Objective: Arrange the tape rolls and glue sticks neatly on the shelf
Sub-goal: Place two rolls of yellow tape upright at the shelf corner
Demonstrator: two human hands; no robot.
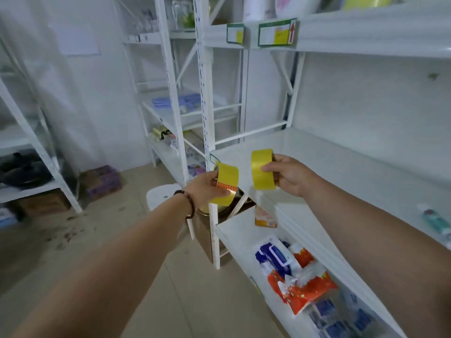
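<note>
Two yellow tape rolls (227,184) (262,170), one pinched in each hand's fingers (268,168).

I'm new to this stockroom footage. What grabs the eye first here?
Two yellow tape rolls, one gripped in the left hand as left tape roll and one in the right hand as right tape roll, held over the white shelf. Next, red and blue packets on the lower shelf, bottom right.

Hidden, cropped and blurred parts

The left tape roll (225,182) hides the left hand's (203,189) fingertips; at four o'clock the frame edge crops a tube (436,222); shelf labels (277,32) at twelve o'clock are unreadable; blue packets (341,318) at five o'clock blur.
</note>
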